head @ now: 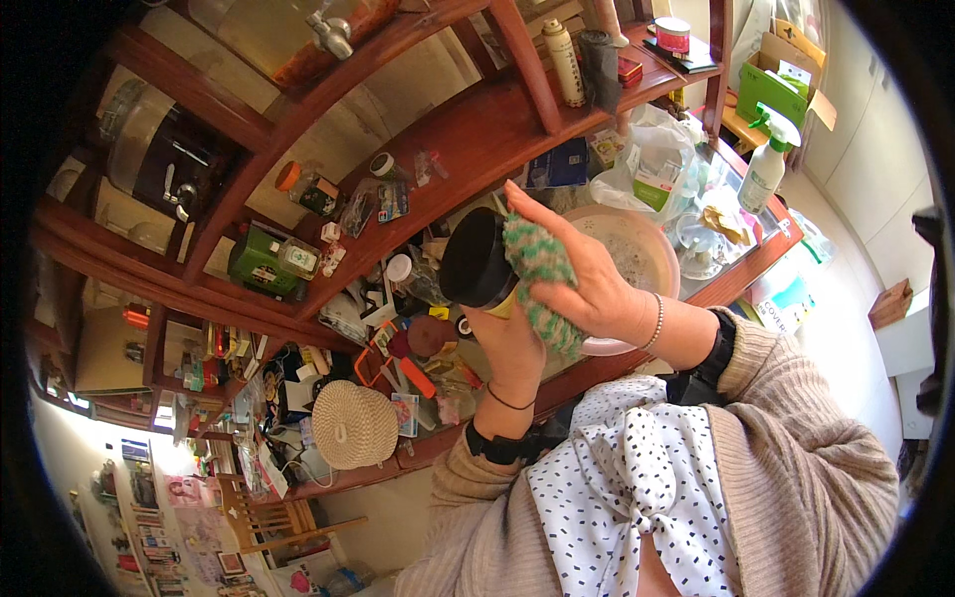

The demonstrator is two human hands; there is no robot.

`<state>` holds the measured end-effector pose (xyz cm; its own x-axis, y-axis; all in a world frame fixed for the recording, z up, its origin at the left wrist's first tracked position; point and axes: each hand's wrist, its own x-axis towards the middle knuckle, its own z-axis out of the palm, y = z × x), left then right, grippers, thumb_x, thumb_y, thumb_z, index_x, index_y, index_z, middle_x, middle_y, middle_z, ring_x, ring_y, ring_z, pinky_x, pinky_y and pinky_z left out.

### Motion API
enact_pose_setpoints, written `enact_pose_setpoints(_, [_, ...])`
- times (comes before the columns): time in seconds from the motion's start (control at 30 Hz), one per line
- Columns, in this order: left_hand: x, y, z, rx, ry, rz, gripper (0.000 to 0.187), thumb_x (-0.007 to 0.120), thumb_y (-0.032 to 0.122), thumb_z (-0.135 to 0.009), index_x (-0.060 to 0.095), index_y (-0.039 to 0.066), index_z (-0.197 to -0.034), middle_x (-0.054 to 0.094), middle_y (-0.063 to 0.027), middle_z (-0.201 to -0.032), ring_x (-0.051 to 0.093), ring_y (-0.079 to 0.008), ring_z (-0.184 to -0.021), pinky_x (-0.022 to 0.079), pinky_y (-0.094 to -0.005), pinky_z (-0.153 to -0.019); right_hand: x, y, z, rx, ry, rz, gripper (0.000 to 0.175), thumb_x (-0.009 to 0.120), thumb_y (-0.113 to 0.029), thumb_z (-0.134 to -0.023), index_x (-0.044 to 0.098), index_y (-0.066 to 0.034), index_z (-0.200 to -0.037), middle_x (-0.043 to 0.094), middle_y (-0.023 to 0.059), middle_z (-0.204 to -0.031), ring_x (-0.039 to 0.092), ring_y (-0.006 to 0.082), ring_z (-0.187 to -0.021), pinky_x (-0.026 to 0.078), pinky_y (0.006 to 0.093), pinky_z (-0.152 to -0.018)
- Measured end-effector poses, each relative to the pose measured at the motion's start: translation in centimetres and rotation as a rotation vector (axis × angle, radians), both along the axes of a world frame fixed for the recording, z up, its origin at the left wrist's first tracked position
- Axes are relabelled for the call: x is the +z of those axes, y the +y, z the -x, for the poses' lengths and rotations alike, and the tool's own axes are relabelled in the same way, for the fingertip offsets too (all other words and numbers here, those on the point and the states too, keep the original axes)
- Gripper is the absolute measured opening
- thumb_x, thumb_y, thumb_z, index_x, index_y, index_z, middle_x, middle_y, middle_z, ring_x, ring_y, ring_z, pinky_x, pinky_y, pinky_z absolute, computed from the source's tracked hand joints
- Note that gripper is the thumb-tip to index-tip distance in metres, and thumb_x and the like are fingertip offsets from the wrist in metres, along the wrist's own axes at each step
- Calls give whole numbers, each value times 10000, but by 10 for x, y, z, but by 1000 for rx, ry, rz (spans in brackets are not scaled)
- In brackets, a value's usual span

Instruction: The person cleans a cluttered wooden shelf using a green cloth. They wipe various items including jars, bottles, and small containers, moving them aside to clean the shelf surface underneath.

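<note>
In the middle of the head view, my left hand [509, 345] grips a container with a wide black lid [477, 257]; a strip of yellow shows below the lid. My right hand [597, 280] presses a green and beige knitted cloth [543, 287] against the container's side, its fingers pointing up and to the left. Behind my right hand stands a pale pink basin [662, 257] with cloudy, bubbly liquid inside. The container's lower part is hidden by my hands and the cloth.
Plastic bags [656, 168] and a white spray bottle [765, 172] lie beyond the basin at the right. A reddish wooden shelf [448, 149] holds jars and a spray can [565, 63]. A woven hat [354, 425] and mixed small items crowd the tabletop at the left.
</note>
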<state>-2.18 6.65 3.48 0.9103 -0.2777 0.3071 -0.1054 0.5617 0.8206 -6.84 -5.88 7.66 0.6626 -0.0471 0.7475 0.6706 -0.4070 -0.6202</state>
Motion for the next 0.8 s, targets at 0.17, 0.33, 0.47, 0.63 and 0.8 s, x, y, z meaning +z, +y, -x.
enact_pose_setpoints(0.17, [1,18,3,-230,-190,-88,825,730,454,-760,330,67,-1369,430,-88,-1342,495,-241,-1185,446,-380,-989,-24,-22,-10,-19,100,-109,442,411,-295,-985,404,-45,-1349,474,130,-1341,494,236,-1191,373,343,-1014])
enact_pose_setpoints(0.33, [11,23,-1,-578,-188,42,1056,743,553,-680,197,89,-1456,266,-200,-1465,297,-312,-1345,334,-454,-1083,-49,-33,-16,-341,-268,530,392,433,-284,-971,487,-63,-1290,540,109,-1259,547,225,-1106,416,333,-987])
enact_pose_setpoints(0.47, [21,22,2,-522,-210,34,1068,783,514,-653,215,82,-1448,269,-201,-1463,310,-305,-1338,343,-446,-1077,-42,-31,-6,-315,-176,616,370,490,-257,-932,533,-61,-1242,566,90,-1220,573,211,-1051,451,341,-947])
enact_pose_setpoints(0.63, [24,20,2,-476,-333,-70,1064,803,500,-631,251,72,-1434,267,-206,-1465,363,-289,-1309,390,-413,-1042,-31,-16,5,499,390,-960,303,498,-209,-931,571,-54,-1181,620,66,-1139,608,176,-1010,489,311,-900])
enact_pose_setpoints(0.8, [20,18,5,-376,-446,-206,1018,799,475,-662,269,60,-1426,278,-197,-1465,393,-278,-1286,390,-388,-1035,-27,-14,12,359,242,-510,445,581,-299,-892,502,-66,-1263,554,77,-1245,549,210,-1126,441,362,-969])
